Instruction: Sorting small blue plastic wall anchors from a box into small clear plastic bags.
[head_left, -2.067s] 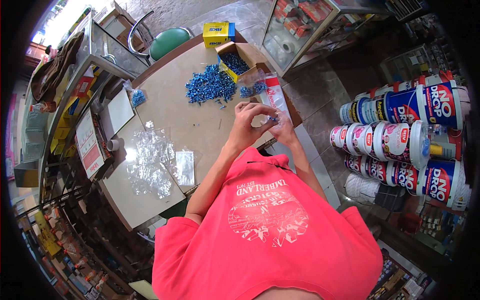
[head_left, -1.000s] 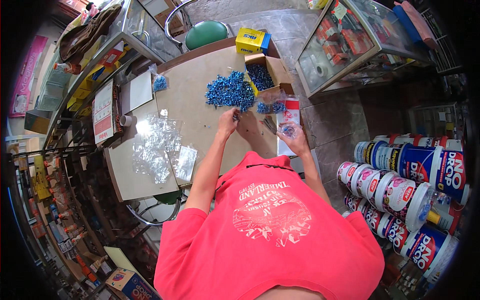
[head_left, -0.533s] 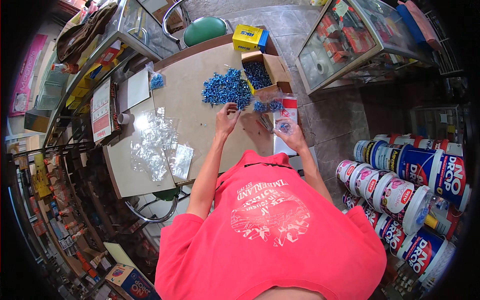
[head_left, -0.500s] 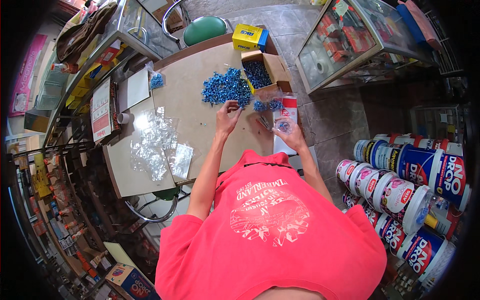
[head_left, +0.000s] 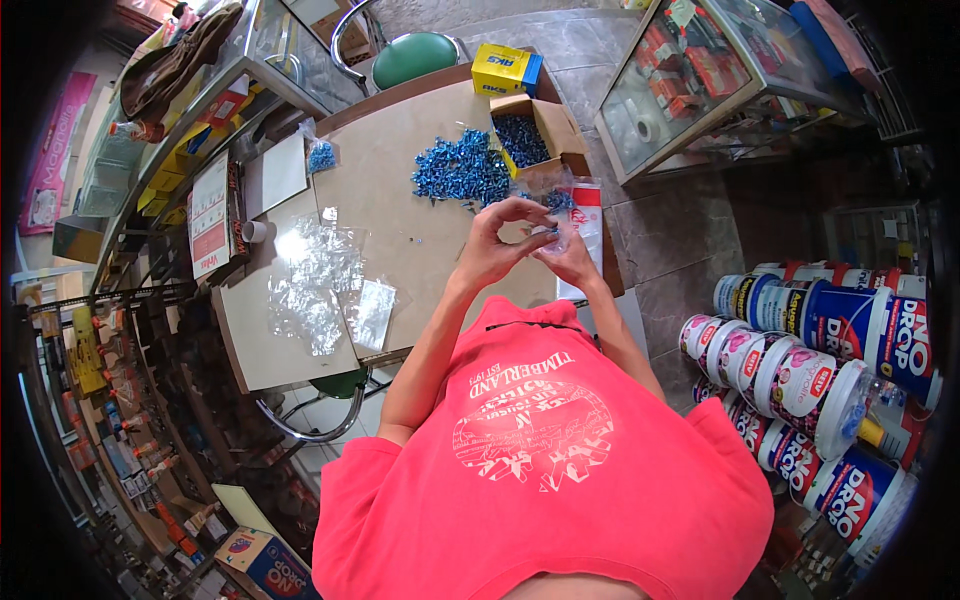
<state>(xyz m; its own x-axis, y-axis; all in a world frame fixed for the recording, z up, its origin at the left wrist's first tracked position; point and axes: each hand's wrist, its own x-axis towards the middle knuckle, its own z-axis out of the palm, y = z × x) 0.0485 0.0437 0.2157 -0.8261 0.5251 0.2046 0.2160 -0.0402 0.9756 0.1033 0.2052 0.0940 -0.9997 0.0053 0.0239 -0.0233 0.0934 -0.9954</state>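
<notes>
Both hands meet over the counter's right edge: left hand and right hand pinch a small clear bag, near the blue plugs.

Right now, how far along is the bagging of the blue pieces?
Done: one small filled bag lies at the table's far left. In hand: left hand and right hand meet over a small clear bag. Left: a big loose blue pile, an open box of them, and empty bags.
</notes>
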